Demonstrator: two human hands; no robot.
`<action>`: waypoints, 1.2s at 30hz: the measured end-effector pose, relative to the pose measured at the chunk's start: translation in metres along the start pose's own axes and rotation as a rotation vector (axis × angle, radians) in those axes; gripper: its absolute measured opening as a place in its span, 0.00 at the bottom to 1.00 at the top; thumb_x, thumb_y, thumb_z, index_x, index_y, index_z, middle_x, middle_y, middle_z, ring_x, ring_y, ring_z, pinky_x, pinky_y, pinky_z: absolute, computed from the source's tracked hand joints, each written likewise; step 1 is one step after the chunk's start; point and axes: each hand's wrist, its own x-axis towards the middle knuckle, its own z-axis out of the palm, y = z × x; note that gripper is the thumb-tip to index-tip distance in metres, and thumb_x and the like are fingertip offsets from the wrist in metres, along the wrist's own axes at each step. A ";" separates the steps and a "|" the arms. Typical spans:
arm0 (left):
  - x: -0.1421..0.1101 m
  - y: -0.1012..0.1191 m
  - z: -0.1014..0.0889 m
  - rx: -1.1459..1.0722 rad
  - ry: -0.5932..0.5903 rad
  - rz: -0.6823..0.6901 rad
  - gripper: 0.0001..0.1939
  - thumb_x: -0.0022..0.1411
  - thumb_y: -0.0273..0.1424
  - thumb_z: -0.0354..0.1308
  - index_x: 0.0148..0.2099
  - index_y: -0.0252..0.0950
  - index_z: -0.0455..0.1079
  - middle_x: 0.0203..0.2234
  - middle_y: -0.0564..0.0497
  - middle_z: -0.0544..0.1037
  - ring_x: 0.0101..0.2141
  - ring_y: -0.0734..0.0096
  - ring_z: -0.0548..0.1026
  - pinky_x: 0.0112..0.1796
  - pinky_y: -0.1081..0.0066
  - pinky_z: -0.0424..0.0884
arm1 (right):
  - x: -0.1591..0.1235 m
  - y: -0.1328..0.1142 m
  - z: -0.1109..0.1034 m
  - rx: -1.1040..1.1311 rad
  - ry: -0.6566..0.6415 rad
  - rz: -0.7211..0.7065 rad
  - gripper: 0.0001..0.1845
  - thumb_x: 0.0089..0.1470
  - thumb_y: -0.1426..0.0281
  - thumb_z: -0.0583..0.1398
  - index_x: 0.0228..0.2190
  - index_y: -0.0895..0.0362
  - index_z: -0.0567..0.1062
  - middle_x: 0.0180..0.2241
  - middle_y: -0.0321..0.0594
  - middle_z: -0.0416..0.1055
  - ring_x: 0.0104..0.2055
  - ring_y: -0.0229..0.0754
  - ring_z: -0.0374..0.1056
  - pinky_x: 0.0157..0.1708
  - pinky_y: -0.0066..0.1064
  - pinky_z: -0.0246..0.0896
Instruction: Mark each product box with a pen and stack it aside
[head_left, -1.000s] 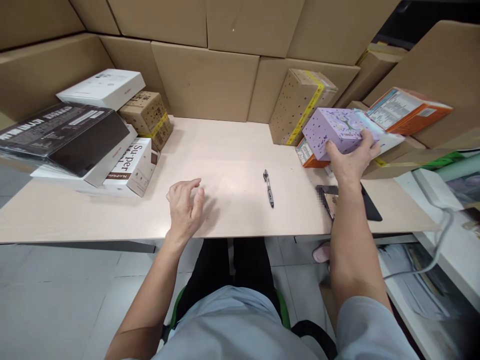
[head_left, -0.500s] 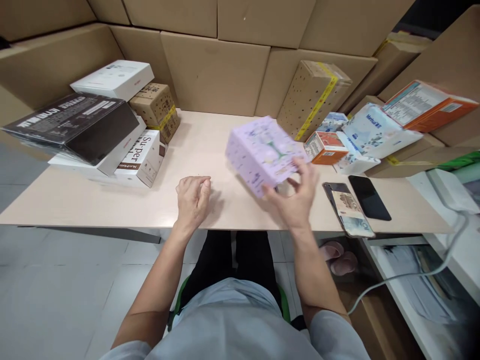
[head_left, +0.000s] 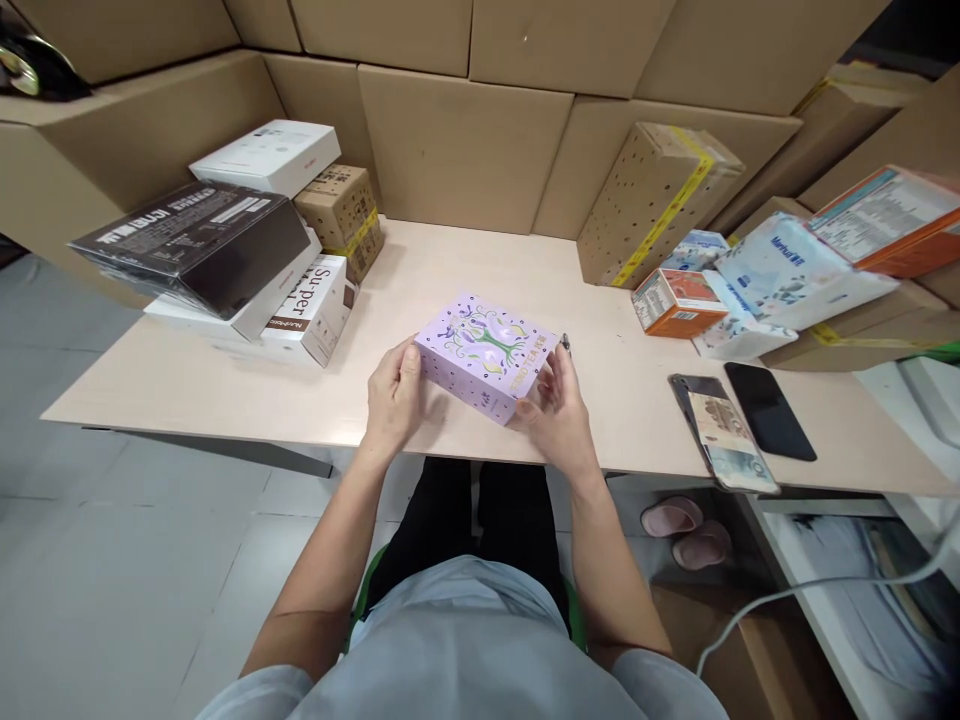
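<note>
A purple tea box [head_left: 480, 350] with a green tree print and yellow lettering lies face up at the front middle of the table. My left hand [head_left: 394, 390] grips its left corner, thumb on top and the other fingers mostly hidden. At the right end, my right hand [head_left: 559, 415] has its thumb by the near corner and its fingers curled round the short side. Just beyond those fingers, a small dark metal object [head_left: 565, 343] pokes out, too little of it showing to name.
At left, a black box [head_left: 202, 240] tops white boxes, beside a brown carton [head_left: 341, 215]. A taped carton [head_left: 652, 205], an orange box [head_left: 679, 302] and tissue packs [head_left: 802, 268] stand right. Banknotes [head_left: 724, 430] and a black phone [head_left: 770, 410] lie near the front edge.
The tea box has come down and toward me, from tilted in my right hand to lying flat. My left hand has moved from resting beside it onto its left corner.
</note>
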 end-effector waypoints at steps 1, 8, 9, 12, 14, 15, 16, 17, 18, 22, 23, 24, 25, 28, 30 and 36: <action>0.002 0.002 0.000 0.016 -0.002 0.003 0.27 0.74 0.53 0.48 0.47 0.39 0.79 0.38 0.45 0.81 0.39 0.61 0.77 0.41 0.62 0.73 | 0.001 -0.003 0.002 0.036 -0.007 0.027 0.57 0.52 0.45 0.69 0.73 0.47 0.52 0.73 0.51 0.54 0.73 0.60 0.56 0.71 0.62 0.53; 0.003 0.008 0.001 -0.009 0.064 -0.011 0.21 0.69 0.49 0.58 0.43 0.37 0.80 0.32 0.49 0.79 0.33 0.68 0.75 0.35 0.68 0.70 | 0.016 -0.018 0.011 0.191 -0.024 0.021 0.38 0.62 0.49 0.63 0.67 0.48 0.66 0.69 0.46 0.65 0.70 0.55 0.62 0.68 0.55 0.62; 0.002 0.007 0.001 -0.029 0.066 -0.001 0.20 0.69 0.48 0.58 0.45 0.37 0.80 0.34 0.48 0.79 0.33 0.69 0.75 0.35 0.68 0.71 | 0.017 -0.017 0.011 0.189 -0.011 0.004 0.38 0.61 0.51 0.64 0.67 0.48 0.65 0.70 0.45 0.63 0.71 0.55 0.61 0.70 0.55 0.60; -0.003 0.004 0.000 -0.093 0.058 0.051 0.19 0.67 0.46 0.61 0.49 0.37 0.81 0.40 0.47 0.81 0.36 0.68 0.78 0.38 0.67 0.75 | 0.019 -0.011 0.010 0.198 -0.016 -0.066 0.40 0.59 0.53 0.66 0.68 0.48 0.64 0.72 0.43 0.59 0.73 0.53 0.58 0.72 0.54 0.56; -0.004 0.001 0.000 -0.106 0.026 0.083 0.19 0.65 0.44 0.63 0.50 0.38 0.82 0.43 0.46 0.82 0.40 0.65 0.80 0.42 0.65 0.77 | 0.018 -0.006 0.008 0.197 0.018 -0.111 0.39 0.58 0.55 0.66 0.67 0.47 0.65 0.73 0.43 0.58 0.74 0.52 0.56 0.72 0.54 0.55; -0.005 0.000 0.001 -0.098 0.006 0.096 0.18 0.64 0.43 0.64 0.50 0.39 0.82 0.44 0.45 0.83 0.43 0.64 0.80 0.45 0.63 0.77 | 0.018 -0.005 0.007 0.198 0.050 -0.123 0.37 0.58 0.56 0.66 0.65 0.47 0.65 0.72 0.43 0.59 0.74 0.52 0.57 0.72 0.54 0.56; -0.005 -0.001 0.001 -0.087 -0.015 0.108 0.17 0.63 0.42 0.65 0.50 0.39 0.82 0.45 0.45 0.83 0.45 0.62 0.80 0.48 0.61 0.77 | 0.017 -0.004 0.006 0.201 0.085 -0.130 0.35 0.58 0.57 0.66 0.63 0.47 0.66 0.72 0.44 0.60 0.73 0.51 0.58 0.72 0.54 0.56; -0.005 -0.002 0.001 -0.075 -0.034 0.118 0.16 0.63 0.41 0.65 0.49 0.40 0.82 0.45 0.45 0.84 0.47 0.61 0.81 0.50 0.60 0.77 | 0.016 -0.003 0.005 0.205 0.117 -0.132 0.32 0.58 0.58 0.66 0.61 0.48 0.68 0.71 0.45 0.61 0.72 0.51 0.59 0.71 0.54 0.57; -0.006 -0.002 0.002 -0.064 -0.048 0.122 0.15 0.62 0.40 0.65 0.48 0.40 0.82 0.45 0.45 0.84 0.47 0.61 0.80 0.51 0.59 0.77 | 0.014 -0.003 0.005 0.209 0.144 -0.131 0.29 0.58 0.60 0.66 0.59 0.48 0.68 0.70 0.47 0.63 0.71 0.52 0.61 0.70 0.55 0.58; -0.007 0.001 0.003 -0.047 -0.063 0.056 0.13 0.59 0.35 0.63 0.46 0.38 0.80 0.41 0.46 0.84 0.42 0.63 0.80 0.47 0.61 0.77 | 0.008 -0.002 0.004 0.200 0.207 -0.110 0.23 0.56 0.62 0.67 0.52 0.49 0.69 0.67 0.49 0.66 0.68 0.52 0.65 0.67 0.55 0.62; -0.007 0.001 0.003 -0.047 -0.061 0.029 0.12 0.58 0.33 0.63 0.45 0.38 0.79 0.39 0.47 0.83 0.40 0.64 0.80 0.45 0.62 0.77 | 0.006 -0.001 0.005 0.199 0.220 -0.101 0.22 0.55 0.62 0.67 0.50 0.49 0.69 0.66 0.50 0.66 0.67 0.52 0.66 0.66 0.55 0.63; -0.007 0.001 0.004 -0.052 -0.059 0.008 0.11 0.55 0.30 0.62 0.43 0.37 0.77 0.37 0.48 0.83 0.38 0.65 0.79 0.43 0.63 0.77 | 0.005 0.000 0.005 0.202 0.230 -0.088 0.21 0.55 0.62 0.67 0.48 0.50 0.70 0.65 0.50 0.68 0.65 0.52 0.68 0.65 0.54 0.65; -0.007 0.001 0.004 -0.061 -0.054 -0.004 0.11 0.53 0.28 0.61 0.41 0.37 0.76 0.35 0.49 0.82 0.36 0.66 0.79 0.41 0.64 0.76 | 0.004 0.001 0.006 0.206 0.236 -0.074 0.19 0.54 0.61 0.67 0.46 0.50 0.70 0.63 0.49 0.69 0.64 0.52 0.70 0.63 0.54 0.67; -0.007 0.000 0.005 -0.092 -0.043 -0.017 0.13 0.48 0.23 0.57 0.38 0.38 0.72 0.32 0.51 0.79 0.32 0.69 0.77 0.36 0.67 0.74 | -0.001 -0.004 0.006 0.196 0.229 -0.028 0.16 0.55 0.61 0.67 0.43 0.50 0.71 0.56 0.48 0.75 0.59 0.53 0.73 0.61 0.55 0.69; -0.007 0.000 0.006 -0.096 -0.032 -0.024 0.14 0.47 0.22 0.55 0.39 0.38 0.71 0.31 0.52 0.78 0.31 0.71 0.76 0.33 0.69 0.73 | -0.009 -0.019 0.004 0.168 0.277 -0.047 0.16 0.57 0.62 0.67 0.45 0.49 0.72 0.54 0.47 0.76 0.58 0.53 0.74 0.62 0.56 0.68; -0.007 -0.003 0.008 -0.046 -0.019 0.015 0.21 0.48 0.19 0.52 0.45 0.39 0.72 0.32 0.53 0.78 0.31 0.71 0.76 0.34 0.69 0.74 | -0.055 -0.065 -0.002 0.098 0.233 -0.158 0.24 0.65 0.51 0.55 0.60 0.36 0.68 0.57 0.40 0.76 0.69 0.60 0.63 0.65 0.69 0.60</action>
